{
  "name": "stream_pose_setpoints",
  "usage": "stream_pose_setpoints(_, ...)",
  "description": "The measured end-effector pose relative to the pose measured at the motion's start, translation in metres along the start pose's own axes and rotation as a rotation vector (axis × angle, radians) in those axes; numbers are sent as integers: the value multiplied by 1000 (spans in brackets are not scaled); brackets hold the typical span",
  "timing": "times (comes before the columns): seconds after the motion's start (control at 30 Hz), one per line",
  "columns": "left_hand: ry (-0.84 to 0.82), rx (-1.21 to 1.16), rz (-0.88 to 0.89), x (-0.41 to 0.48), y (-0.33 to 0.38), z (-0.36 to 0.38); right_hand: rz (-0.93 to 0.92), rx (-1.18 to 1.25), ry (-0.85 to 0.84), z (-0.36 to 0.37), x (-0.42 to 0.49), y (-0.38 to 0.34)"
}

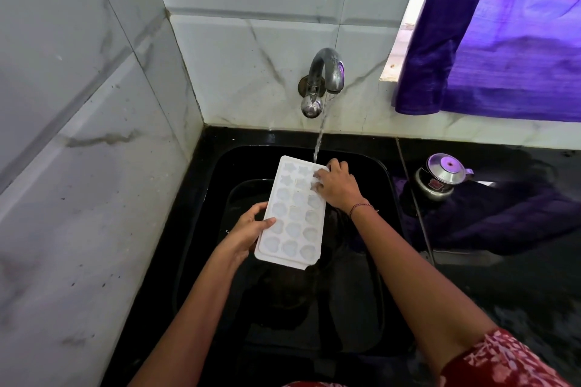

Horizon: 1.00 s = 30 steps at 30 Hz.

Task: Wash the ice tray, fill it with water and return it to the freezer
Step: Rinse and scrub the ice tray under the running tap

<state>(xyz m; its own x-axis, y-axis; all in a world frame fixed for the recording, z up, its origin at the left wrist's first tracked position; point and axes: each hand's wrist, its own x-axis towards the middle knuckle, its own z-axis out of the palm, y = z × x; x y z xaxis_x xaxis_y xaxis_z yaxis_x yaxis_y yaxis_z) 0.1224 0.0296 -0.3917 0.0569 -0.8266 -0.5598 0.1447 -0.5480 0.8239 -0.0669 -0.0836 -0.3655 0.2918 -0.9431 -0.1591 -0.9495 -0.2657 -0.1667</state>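
Observation:
A white ice tray (292, 214) with star and shell shaped cells is held over the black sink (371, 261), cells facing up. My left hand (248, 229) grips its near left edge, thumb on top. My right hand (336, 185) lies over the far right corner, fingers spread on the cells. A stream of water (319, 138) runs from the metal tap (325, 75) onto the tray's far end, beside my right fingers.
A small steel pot with a lid (440, 177) stands on the black counter (503, 276) right of the sink. A purple curtain (503, 41) hangs at the upper right. Marble tile walls (78, 166) close the left and back.

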Motion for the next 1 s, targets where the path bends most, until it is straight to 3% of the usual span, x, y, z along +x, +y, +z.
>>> stream_pose_setpoints(0.23, -57, -37, -20, 0, 5, 3, -71, 52, 59, -2, 2, 1)
stream_pose_setpoints(0.43, -86, -45, -20, 0, 6, 6, -85, 122, -37, -4, 5, 11)
stream_pose_setpoints(1.0, -115, -34, -36, 0, 1, 13, -65, -21, -97, -14, 7, 3)
